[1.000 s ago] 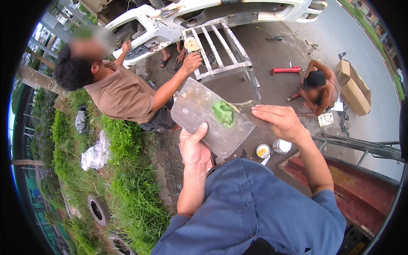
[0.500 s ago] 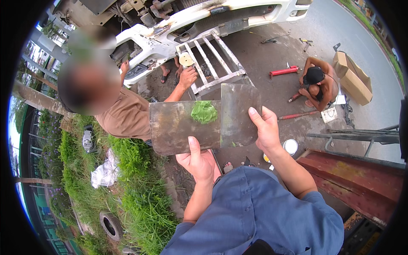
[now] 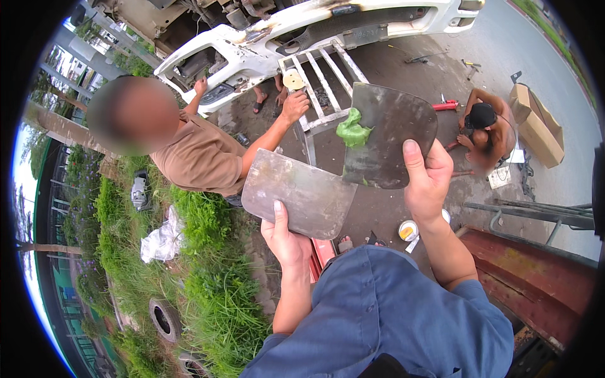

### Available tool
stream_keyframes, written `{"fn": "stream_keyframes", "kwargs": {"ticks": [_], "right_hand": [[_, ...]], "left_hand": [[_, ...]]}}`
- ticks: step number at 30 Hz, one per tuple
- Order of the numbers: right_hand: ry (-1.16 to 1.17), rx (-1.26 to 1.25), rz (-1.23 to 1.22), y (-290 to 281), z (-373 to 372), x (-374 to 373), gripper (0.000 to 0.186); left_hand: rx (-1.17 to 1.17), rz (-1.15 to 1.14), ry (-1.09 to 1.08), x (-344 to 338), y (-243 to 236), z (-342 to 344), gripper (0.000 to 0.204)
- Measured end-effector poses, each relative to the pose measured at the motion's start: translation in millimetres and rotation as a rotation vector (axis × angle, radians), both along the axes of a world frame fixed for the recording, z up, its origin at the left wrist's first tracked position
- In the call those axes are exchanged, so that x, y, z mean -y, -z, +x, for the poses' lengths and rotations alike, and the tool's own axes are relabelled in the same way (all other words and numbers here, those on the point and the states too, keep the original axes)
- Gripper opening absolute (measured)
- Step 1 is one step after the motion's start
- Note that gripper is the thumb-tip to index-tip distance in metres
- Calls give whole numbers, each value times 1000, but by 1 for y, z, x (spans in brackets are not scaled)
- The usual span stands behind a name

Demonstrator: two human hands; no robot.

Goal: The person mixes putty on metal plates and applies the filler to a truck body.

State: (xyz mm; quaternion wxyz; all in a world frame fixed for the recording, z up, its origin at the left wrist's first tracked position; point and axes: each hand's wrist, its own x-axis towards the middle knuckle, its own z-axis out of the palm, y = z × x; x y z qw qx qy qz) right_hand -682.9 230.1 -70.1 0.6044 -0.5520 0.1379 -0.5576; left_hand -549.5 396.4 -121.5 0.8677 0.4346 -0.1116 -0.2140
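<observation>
My left hand [image 3: 288, 244] grips a thin, flat putty spreader [image 3: 309, 194], thumb on top; its smeared grey-brown face is turned up. A second, darker spreader [image 3: 397, 129] is in my right hand [image 3: 428, 183], held higher and farther right, with the thumb across its lower right part. A lump of bright green putty [image 3: 354, 129] clings to the left edge of that right spreader. The two plates come close at their near corners; whether they touch I cannot tell.
A co-worker in a brown shirt [image 3: 198, 154] reaches toward a white bumper [image 3: 252, 47] and metal rack [image 3: 331, 79]. Another person [image 3: 491, 129] crouches right, near a cardboard box [image 3: 535, 126]. An opened can [image 3: 408, 230] stands near my feet; a rusty red metal panel [image 3: 529, 277] lies right.
The two spreaders have moved apart, the right one up and rightward. The green putty, before on the left spreader, is now on the right one's edge.
</observation>
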Motion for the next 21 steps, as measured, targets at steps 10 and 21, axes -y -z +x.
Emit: {"fn": "stream_keyframes", "kwargs": {"ticks": [10,21], "right_hand": [[-152,-355,-988,33,7,18,36],[236,-667,-603,36,-45,30,11]], "left_hand": [[-143,-37,176,-2,4,3,41],[103,-52,-31,-3,-24,6,27]]}}
